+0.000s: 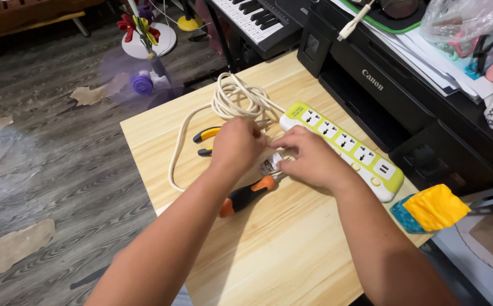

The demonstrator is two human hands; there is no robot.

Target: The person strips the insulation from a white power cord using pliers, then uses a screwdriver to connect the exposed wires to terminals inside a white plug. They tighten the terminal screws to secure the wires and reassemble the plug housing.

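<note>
Head view: both hands, left (236,143) and right (309,158), pinch a small white plug (271,164) between them, white-and-green plastic power strip (343,148) running diagonally just right.

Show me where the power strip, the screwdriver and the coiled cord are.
power strip (343,148), head view, middle of its socket face.
screwdriver (246,196), head view, orange and black handle.
coiled cord (236,97), head view, bundled loops.

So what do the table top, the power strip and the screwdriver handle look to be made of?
Table top: pale wood or wood-look laminate, matte, with printed-looking straight grain. Power strip: smooth, slightly glossy moulded plastic, white with a lime-green face. Screwdriver handle: orange and black, probably plastic with rubbery grip; finish hard to tell.
</note>
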